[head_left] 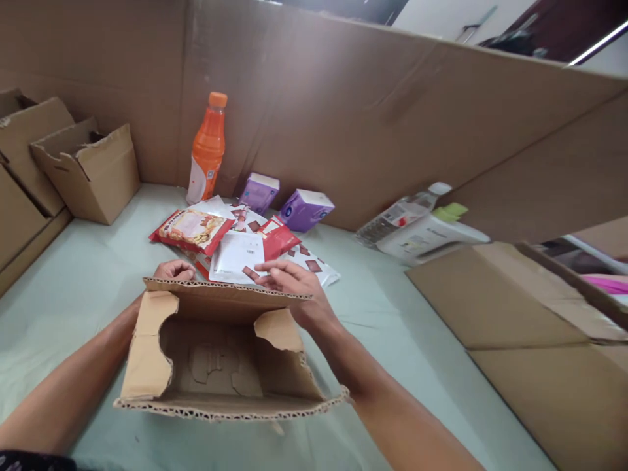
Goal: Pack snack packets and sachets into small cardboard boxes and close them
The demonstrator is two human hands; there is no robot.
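Observation:
An open cardboard box point(223, 353) with torn, corrugated edges faces me between my forearms; its visible inside holds nothing. Past its far left corner, my left hand point(175, 269) is curled closed, partly hidden by the box edge, and I cannot make out anything in it. My right hand point(289, 282) reaches round the far right corner with its fingers stretched leftward, just over the near edge of a white packet point(238, 257). Beside that lie a red snack packet point(193, 230) and a smaller red packet point(279, 237), heaped over other white packets with brown squares.
Behind the heap stand an orange drink bottle point(208, 150) and two purple boxes point(259, 193). A clear bottle point(400, 212) and a white bottle with a green cap point(432, 235) lean at right. Cardboard boxes flank both sides, a left one point(105, 173) and a right one point(510, 314); a cardboard wall point(343, 118) rises behind.

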